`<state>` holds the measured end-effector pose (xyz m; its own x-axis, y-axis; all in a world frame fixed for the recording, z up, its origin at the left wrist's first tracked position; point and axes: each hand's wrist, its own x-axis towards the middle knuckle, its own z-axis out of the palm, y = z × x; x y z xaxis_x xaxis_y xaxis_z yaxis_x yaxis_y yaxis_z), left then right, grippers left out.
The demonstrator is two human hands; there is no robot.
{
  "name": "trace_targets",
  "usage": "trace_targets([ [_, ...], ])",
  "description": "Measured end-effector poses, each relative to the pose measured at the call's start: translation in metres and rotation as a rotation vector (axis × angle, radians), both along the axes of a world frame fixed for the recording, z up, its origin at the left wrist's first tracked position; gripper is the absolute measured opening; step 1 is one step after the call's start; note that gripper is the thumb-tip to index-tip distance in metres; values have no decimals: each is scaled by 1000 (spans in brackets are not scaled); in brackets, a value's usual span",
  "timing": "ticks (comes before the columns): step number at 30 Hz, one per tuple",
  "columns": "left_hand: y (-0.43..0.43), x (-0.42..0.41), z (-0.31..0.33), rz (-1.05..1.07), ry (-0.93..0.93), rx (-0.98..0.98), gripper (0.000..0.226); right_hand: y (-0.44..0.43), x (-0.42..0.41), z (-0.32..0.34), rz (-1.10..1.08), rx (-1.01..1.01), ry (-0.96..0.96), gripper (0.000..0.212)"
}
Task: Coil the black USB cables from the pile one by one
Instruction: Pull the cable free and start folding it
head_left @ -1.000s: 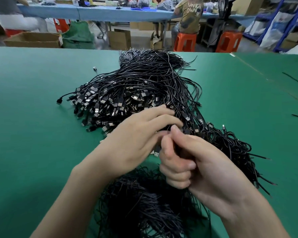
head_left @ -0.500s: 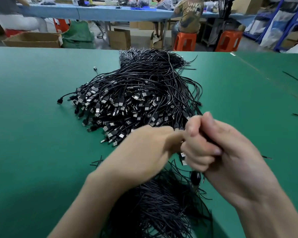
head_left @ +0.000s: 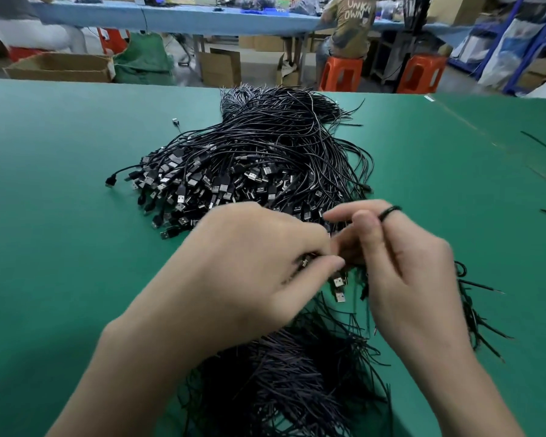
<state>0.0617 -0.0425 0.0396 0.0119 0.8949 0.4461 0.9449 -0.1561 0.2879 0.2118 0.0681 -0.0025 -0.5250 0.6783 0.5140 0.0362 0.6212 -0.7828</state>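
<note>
A big pile of black USB cables (head_left: 249,165) lies mid-table, its plugs fanned toward the left and front. Just in front of it my two hands meet over one black cable (head_left: 390,211). My left hand (head_left: 249,266) pinches the cable between thumb and fingers. My right hand (head_left: 404,266) holds it too, with a loop of it wound over the index finger. Two USB plugs (head_left: 339,287) hang below the hands. A heap of black cable ends (head_left: 284,373) lies under my wrists, close to me.
The green table (head_left: 60,247) stretches left and right of the pile. Stray cable pieces (head_left: 542,146) lie at the right edge. Beyond the far edge are cardboard boxes (head_left: 60,69), orange stools (head_left: 341,72) and a seated person (head_left: 350,23) at a blue bench.
Both hands have lifted away from the pile toward me. My right hand, a closed fist before, now has its fingers spread with the cable looped over the index finger.
</note>
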Motion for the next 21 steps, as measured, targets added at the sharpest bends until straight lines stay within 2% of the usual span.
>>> trace_targets([
  [3, 0, -15, -3, -4, -78, 121, 29, -2, -3, -3, 147, -150, -184, 52],
  [5, 4, -20, -6, -8, -161, 200, 27, -5, -5, 0, 420, -468, -199, 67],
  [6, 8, -20, -9, -14, -235, 229, 27, -7, -6, 2, 579, -651, -146, 68],
  [8, 15, -19, -18, -35, -389, 235, 26, -9, -7, 6, 846, -925, 61, 54],
  [10, 21, -13, -28, -50, -440, 153, 27, -9, -5, 8, 982, -1039, 295, 37],
  [11, 23, -9, -32, -53, -446, 73, 27, -8, -5, 9, 977, -1058, 396, 32],
  [13, 27, -2, -38, -55, -419, -130, 25, -5, -4, 11, 818, -984, 510, 31],
  [16, 30, 8, -42, -71, -294, -317, 23, 3, 0, 7, 434, -662, 486, 34],
  [19, 26, 8, -36, -86, -153, -195, 29, 11, 4, 2, 106, -178, 205, 30],
  [21, 21, 0, -28, -68, -168, -54, 29, 13, 6, -2, 1, 22, -27, 30],
])
